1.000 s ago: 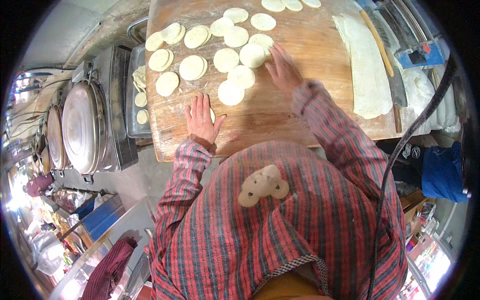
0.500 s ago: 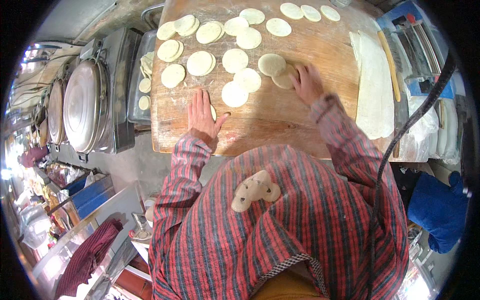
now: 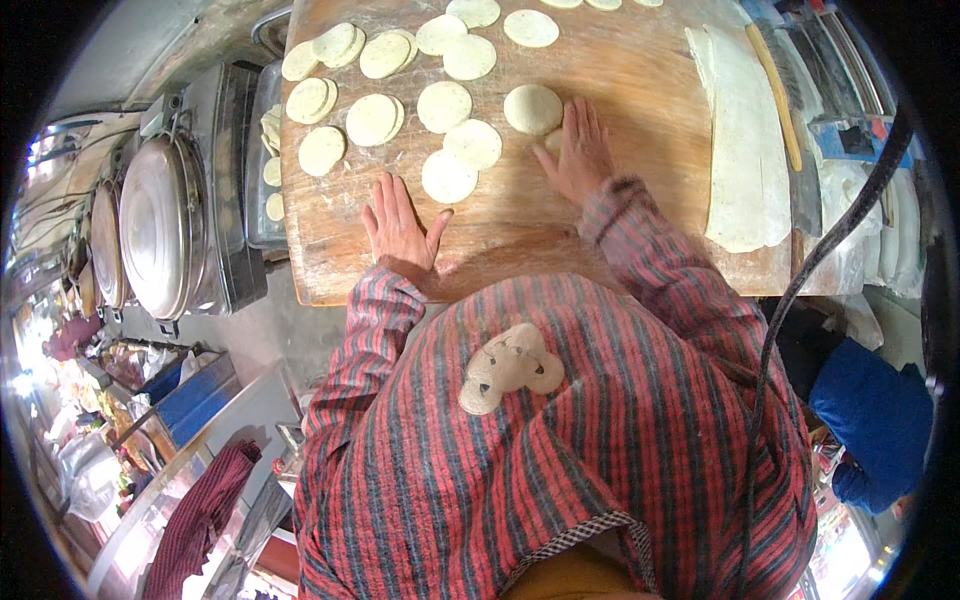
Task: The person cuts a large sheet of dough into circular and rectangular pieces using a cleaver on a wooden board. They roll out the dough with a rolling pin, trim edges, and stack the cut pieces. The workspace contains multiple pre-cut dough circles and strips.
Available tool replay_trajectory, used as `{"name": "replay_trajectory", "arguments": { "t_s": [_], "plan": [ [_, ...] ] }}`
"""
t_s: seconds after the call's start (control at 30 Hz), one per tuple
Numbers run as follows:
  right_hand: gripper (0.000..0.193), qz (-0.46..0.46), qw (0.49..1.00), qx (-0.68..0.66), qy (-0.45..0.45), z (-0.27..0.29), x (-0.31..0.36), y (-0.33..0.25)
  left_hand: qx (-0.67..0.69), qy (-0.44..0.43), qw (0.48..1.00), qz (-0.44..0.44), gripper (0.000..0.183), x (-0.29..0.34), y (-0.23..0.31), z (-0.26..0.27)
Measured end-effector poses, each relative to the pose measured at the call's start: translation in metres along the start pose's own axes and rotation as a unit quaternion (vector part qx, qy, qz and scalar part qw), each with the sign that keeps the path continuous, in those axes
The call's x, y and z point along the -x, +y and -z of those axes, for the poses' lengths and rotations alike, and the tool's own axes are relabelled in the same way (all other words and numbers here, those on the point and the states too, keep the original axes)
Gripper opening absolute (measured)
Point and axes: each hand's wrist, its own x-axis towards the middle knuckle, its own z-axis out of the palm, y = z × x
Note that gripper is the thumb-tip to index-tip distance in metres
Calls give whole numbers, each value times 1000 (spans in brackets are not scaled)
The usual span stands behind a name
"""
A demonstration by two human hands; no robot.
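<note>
On the floured wooden board, my left hand lies flat near the front edge, fingers stretched and thumb out to the side. If any dough lies beneath it, I cannot see it. Further right, my right hand presses flat with fingers extended, covering most of one dough round. Touching that covered piece is another pale dough round at the fingers' left side. Between my hands, a flat dough round overlaps a second dough round.
Several more dough rounds, some stacked in pairs, spread over the board's far left. A long folded dough sheet lies at the right, beside a thin wooden rolling pin. Left of the board stand a tray and a round metal griddle lid.
My right hand has shifted left and flattened over the dough round it was touching at its edge. The round showing beside my left palm is out of sight. The whole view has tilted slightly.
</note>
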Motion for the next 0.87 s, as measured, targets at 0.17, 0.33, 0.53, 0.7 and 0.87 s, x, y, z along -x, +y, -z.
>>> {"name": "replay_trajectory", "arguments": {
  "t_s": [0.17,0.33,0.53,0.7,0.87],
  "plan": [
    [78,8,996,-38,-85,28,67,17,65,0,998,-2,91,-4,-1,-2],
    [72,-35,999,-25,34,54,82,78,217,63,973,-46,78,-35,31,-16],
    [53,-173,938,258,152,88,69,276,410,-100,899,113,42,-31,25,-16],
    [24,-170,875,382,245,107,75,399,633,-15,732,250,14,-8,44,-10],
    [22,-230,930,247,143,74,7,485,680,-130,691,206,21,-4,46,13]
  ]
}}
